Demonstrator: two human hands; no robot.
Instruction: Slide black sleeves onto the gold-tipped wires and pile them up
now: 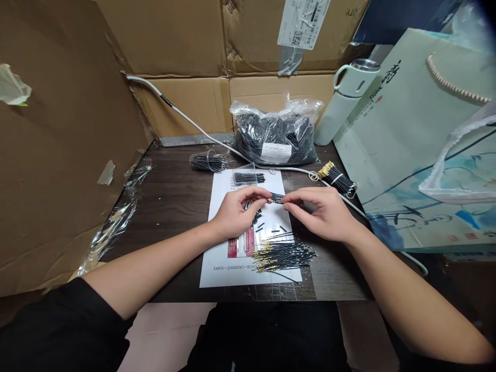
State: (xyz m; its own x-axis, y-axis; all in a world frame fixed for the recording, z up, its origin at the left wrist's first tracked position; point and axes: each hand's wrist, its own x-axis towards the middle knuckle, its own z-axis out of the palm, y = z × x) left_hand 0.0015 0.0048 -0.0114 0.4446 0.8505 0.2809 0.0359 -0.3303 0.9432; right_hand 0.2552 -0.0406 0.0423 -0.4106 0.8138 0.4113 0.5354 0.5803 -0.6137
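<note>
From the head view, the left hand (234, 213) and right hand (323, 213) meet over a white printed paper sheet (225, 263) on the dark wooden table (174, 196). Both pinch, thumb against forefinger, the ends of a small bundle of thin black wires (276, 198) held between them. Its long axis runs left to right, just above the sheet, with both hands equally close. Near the right hand lies a loose pile of black gold-tipped wires (284, 254). Farther off sit a banded bundle (249, 178), a clear plastic bag of wires (275, 133) and a white cable (194, 125). Nothing blocks the hands.
</note>
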